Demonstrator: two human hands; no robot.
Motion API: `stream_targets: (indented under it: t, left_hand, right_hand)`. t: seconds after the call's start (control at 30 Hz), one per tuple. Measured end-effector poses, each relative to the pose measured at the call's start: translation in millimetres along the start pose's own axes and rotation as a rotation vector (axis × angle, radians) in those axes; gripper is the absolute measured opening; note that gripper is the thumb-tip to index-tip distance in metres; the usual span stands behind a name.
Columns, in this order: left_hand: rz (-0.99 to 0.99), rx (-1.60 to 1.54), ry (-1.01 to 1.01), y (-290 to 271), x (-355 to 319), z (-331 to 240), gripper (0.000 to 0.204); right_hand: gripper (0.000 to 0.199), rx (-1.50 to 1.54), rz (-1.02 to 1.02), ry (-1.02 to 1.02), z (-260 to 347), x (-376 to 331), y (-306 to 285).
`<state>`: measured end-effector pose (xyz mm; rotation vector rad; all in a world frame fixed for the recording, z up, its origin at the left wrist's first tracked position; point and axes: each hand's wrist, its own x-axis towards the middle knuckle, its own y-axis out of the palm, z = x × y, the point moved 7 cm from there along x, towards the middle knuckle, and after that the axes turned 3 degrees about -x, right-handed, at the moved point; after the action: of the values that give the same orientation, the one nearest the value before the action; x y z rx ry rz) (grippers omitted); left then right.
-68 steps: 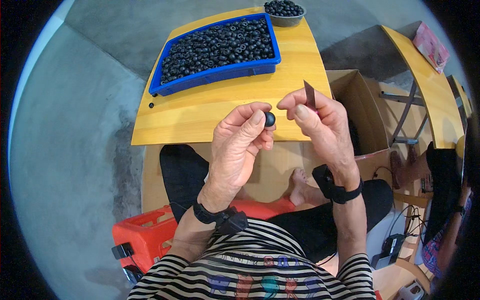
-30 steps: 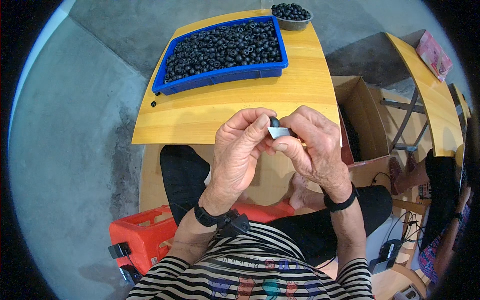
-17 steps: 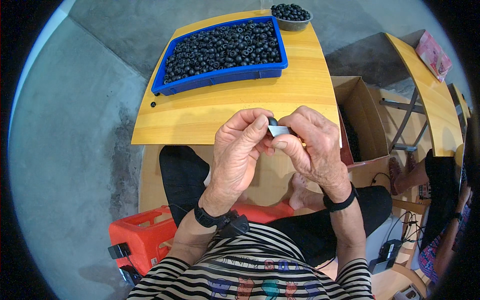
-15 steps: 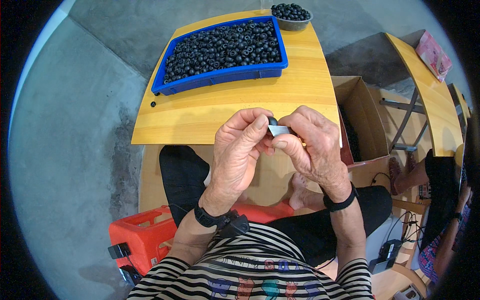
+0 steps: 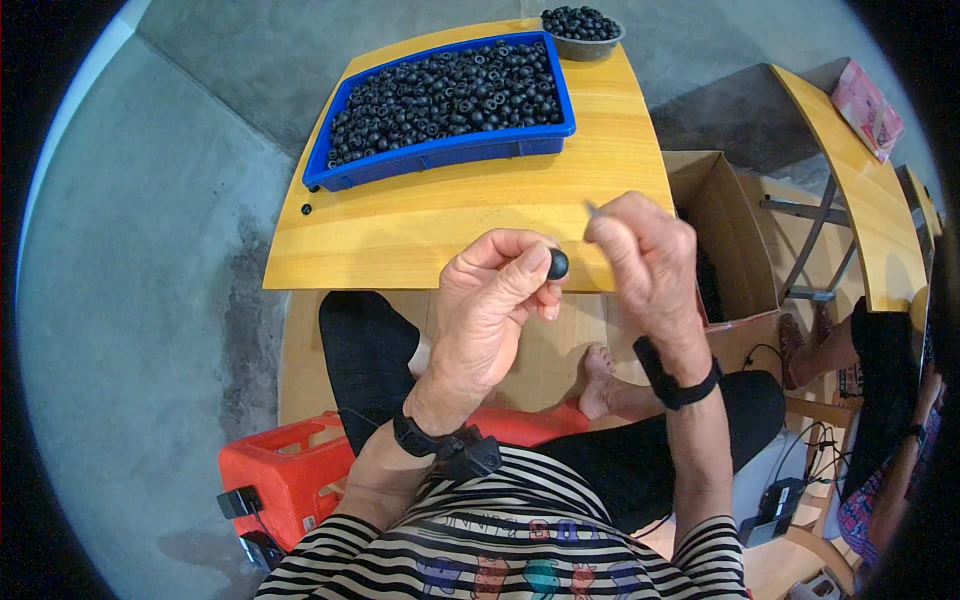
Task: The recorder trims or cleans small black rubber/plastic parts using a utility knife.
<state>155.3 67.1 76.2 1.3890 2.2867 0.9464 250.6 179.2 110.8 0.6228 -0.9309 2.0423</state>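
My left hand [image 5: 492, 300] pinches a smooth black ball-shaped piece [image 5: 558, 264] between thumb and fingers, above the near edge of the table. To its right, my right hand [image 5: 650, 262] is closed around a small knife. Only the pale tip of the knife blade [image 5: 591, 208] shows past the fingers; the handle is hidden in the fist. Blade and ball are apart. Beyond both hands, a blue plastic tray [image 5: 450, 165] is filled with black round pieces, many with a hole in them.
On the wooden table [image 5: 390, 240], a grey bowl [image 5: 590, 48] of black pieces stands at the far right corner. One loose piece [image 5: 306, 209] lies left. A cardboard box [image 5: 745, 230] sits right of the table, a red plastic stool [image 5: 285, 470] below left. Another person's arm [image 5: 905, 450] appears far right.
My right hand has pulled away from the ball, up and to the right, taking the blade off it. The ball stays in my left hand and shows more fully.
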Motion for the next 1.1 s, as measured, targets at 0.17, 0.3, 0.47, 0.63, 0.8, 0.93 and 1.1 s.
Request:
stream_targets:
  t: [0.17, 0.3, 0.47, 0.63, 0.8, 0.93, 1.1]
  left_hand:
    - [-0.050, 0.007, 0.024, -2.0, 3.3, -1.0, 0.012]
    - [-0.078, 0.011, 0.018, 1.5, 4.2, -1.6, 0.015]
    - [-0.022, 0.041, 0.024, 5.7, 4.7, -1.2, 0.024]
    - [-0.031, 0.072, -0.003, 4.4, 7.4, 7.2, 0.023]
    - [-0.022, 0.094, -0.004, 4.1, 9.4, 5.5, 0.022]
    - [-0.058, 0.101, -0.021, -3.2, 18.9, 9.3, 0.022]
    - [0.041, 0.380, -0.041, -0.1, 34.8, -8.4, 0.019]
  right_hand:
    - [0.010, 0.336, 0.001, 0.206, -7.9, -0.7, -7.4]
    - [0.020, 0.437, 0.162, 0.277, 4.2, -4.6, 14.3]
    - [0.012, 0.654, 0.139, 0.308, 11.3, -5.8, 13.7]
    - [0.010, 0.871, 0.132, 0.451, -2.0, -14.0, 19.4]
    - [0.011, 0.791, 0.157, 0.485, 1.3, -10.0, 20.0]
    - [0.011, 0.430, 0.139, 0.261, 0.0, -7.9, 14.9]
    - [0.010, 0.471, 0.073, 0.391, -13.3, -1.4, -11.7]
